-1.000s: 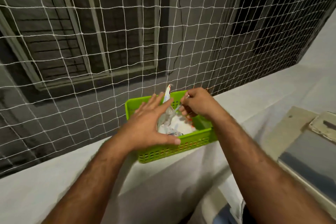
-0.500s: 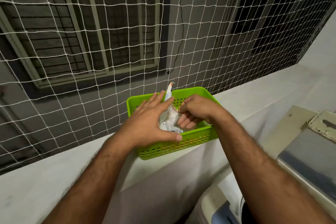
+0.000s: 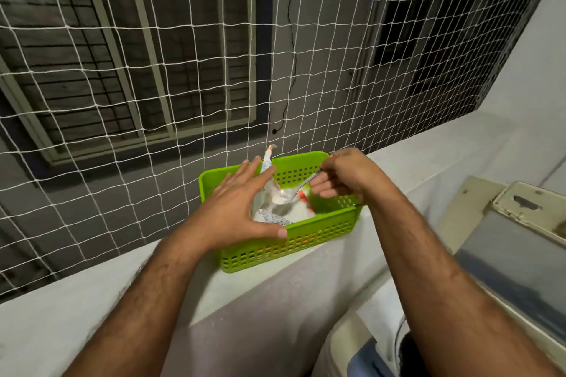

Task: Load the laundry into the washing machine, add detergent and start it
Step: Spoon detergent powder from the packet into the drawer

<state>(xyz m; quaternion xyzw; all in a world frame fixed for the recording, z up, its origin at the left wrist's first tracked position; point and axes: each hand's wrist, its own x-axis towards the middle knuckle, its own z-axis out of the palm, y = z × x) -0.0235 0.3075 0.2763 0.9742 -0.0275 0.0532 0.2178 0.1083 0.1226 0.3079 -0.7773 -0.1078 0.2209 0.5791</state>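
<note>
Head view, only cam. Left hand (image 3: 237, 211): fingers straight and spread, palm down over the left part of the green basket (image 3: 294, 246), thumb tip lying along the near rim, fingers against the opened detergent packet (image 3: 268, 193). Nothing curled round anything, so it is pressing/steadying, not gripping.

Right hand (image 3: 344, 176): fingers curled, pinching the handle of a metal spoon (image 3: 289, 193) at the basket's far right corner. Spoon slopes down to the left, bowl inside the packet mouth, heaped with white powder.

Packet: silvery inside, white outside with small print and some red, torn top sticking up above the far rim. It stands in the left half of the basket; more white packaging lies on the basket floor. Basket sits on the white ledge (image 3: 76, 315) against the netting (image 3: 183, 70).

Washing machine (image 3: 520, 254) at lower right, below the ledge, raised lid partly in frame.

Vs 0.5 s ago: right hand has pulled up and right, out of the packet; spoon now visible and loaded, where before the fingers were buried at the packet. Left hand and basket unchanged in place.
</note>
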